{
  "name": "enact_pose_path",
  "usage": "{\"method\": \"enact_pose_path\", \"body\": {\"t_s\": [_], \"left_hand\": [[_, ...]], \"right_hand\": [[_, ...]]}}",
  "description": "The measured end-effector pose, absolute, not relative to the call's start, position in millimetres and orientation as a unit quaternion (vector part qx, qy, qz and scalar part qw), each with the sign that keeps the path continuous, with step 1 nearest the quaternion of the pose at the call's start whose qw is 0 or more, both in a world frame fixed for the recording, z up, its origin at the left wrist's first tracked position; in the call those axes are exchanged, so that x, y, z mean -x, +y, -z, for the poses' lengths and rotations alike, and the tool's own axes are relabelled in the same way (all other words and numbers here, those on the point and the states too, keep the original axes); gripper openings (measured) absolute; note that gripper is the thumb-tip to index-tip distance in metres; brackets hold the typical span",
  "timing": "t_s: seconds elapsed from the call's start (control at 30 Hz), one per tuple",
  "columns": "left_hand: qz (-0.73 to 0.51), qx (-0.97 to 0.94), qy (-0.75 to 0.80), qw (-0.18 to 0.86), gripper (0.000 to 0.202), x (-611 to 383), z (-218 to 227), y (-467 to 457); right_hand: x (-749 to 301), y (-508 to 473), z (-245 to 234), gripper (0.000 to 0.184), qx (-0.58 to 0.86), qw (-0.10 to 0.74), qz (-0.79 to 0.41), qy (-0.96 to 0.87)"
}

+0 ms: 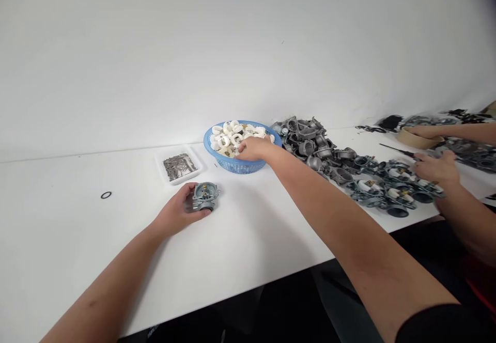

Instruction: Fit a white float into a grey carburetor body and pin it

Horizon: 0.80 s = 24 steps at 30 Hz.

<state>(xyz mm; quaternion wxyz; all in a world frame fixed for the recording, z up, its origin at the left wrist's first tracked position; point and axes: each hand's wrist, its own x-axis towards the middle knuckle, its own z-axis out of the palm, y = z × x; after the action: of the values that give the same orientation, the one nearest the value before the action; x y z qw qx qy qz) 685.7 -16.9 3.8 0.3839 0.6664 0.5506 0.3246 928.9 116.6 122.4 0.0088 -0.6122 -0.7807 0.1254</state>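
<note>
My left hand (182, 206) is closed around a grey metal carburetor body (205, 192), holding it at the table with its open bowl side facing up. Brass parts show inside the body. My right hand (253, 148) reaches into a blue plastic basket (241, 166) heaped with white carburetor floats (228, 135). Its fingers are curled down among the floats, and what they grip is hidden. Just behind the left hand sits a white tray (181, 180) with many thin metal pins (179, 167).
A black rubber ring (106, 195) lies at left on the white table (70, 250). Right of the basket are piled grey metal bowls (308, 144) and several carburetors with floats (395, 190). A co-worker's hands (437, 167), one with a screwdriver (399, 150), work at far right near a tape roll (416, 139).
</note>
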Motion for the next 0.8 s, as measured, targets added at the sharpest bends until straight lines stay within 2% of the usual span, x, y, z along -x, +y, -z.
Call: {"method": "enact_pose_path", "body": {"t_s": [0.2, 0.37, 0.47, 0.53, 0.6, 0.7, 0.8], "left_hand": [[-0.324, -0.670, 0.549, 0.380, 0.069, -683.7, -1.7, -16.6], [-0.323, -0.673, 0.543, 0.385, 0.070, -682.8, -1.6, -16.8], [-0.327, -0.666, 0.540, 0.396, 0.072, -683.4, -2.3, -17.5], [-0.327, -0.665, 0.539, 0.400, 0.072, -683.7, -2.7, -17.8], [-0.326, -0.666, 0.538, 0.400, 0.072, -683.8, -2.7, -17.8], [-0.322, -0.666, 0.544, 0.396, 0.069, -683.5, -2.1, -17.2], [-0.317, -0.664, 0.552, 0.391, 0.067, -683.2, -2.4, -17.1]], "right_hand": [[-917.3, 117.6, -120.7, 0.017, 0.598, 0.017, -0.086, -0.797], [-931.9, 111.4, -122.1, 0.009, 0.590, 0.061, -0.081, -0.801], [-943.5, 107.1, -122.9, 0.022, 0.586, 0.070, -0.102, -0.801], [-948.8, 106.2, -124.3, 0.036, 0.584, 0.054, -0.124, -0.800], [-950.8, 106.7, -126.4, 0.041, 0.579, 0.025, -0.142, -0.803], [-948.4, 109.0, -129.6, 0.026, 0.564, -0.007, -0.160, -0.810], [-944.2, 112.2, -131.4, 0.006, 0.569, 0.000, -0.156, -0.807]]}}
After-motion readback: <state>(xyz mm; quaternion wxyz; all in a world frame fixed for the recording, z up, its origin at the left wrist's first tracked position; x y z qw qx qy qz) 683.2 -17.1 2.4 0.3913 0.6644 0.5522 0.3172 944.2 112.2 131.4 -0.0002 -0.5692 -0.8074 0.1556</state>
